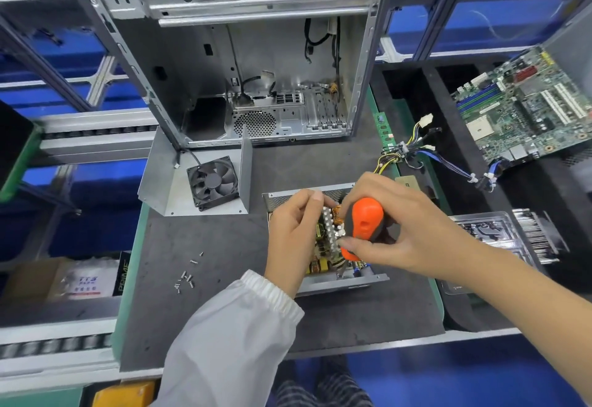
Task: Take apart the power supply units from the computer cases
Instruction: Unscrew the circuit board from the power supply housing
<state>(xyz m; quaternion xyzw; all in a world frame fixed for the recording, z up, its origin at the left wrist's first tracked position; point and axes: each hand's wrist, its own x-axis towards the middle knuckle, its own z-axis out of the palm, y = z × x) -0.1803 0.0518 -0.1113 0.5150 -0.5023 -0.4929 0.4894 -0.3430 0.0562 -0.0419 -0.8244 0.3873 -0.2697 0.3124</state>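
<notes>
An opened power supply unit [339, 283] lies on the dark mat in front of me, its circuit board and heatsink exposed. My right hand [394, 230] grips an orange and black screwdriver [363, 224] that points down into the unit. My left hand [294, 233] rests on the unit's left side, its fingers curled over the heatsink. The unit's grey cover [166, 182] with a black fan [214, 182] lies to the left. Its cable bundle [403, 150] trails off to the right. The empty computer case [256, 70] stands upright behind.
Several loose screws [185, 278] lie on the mat [208, 310] at the left. A green motherboard [525, 109] sits in a black tray at the right, above a clear plastic tray [490, 230]. A memory stick [386, 131] lies by the case. Blue bins line the racks.
</notes>
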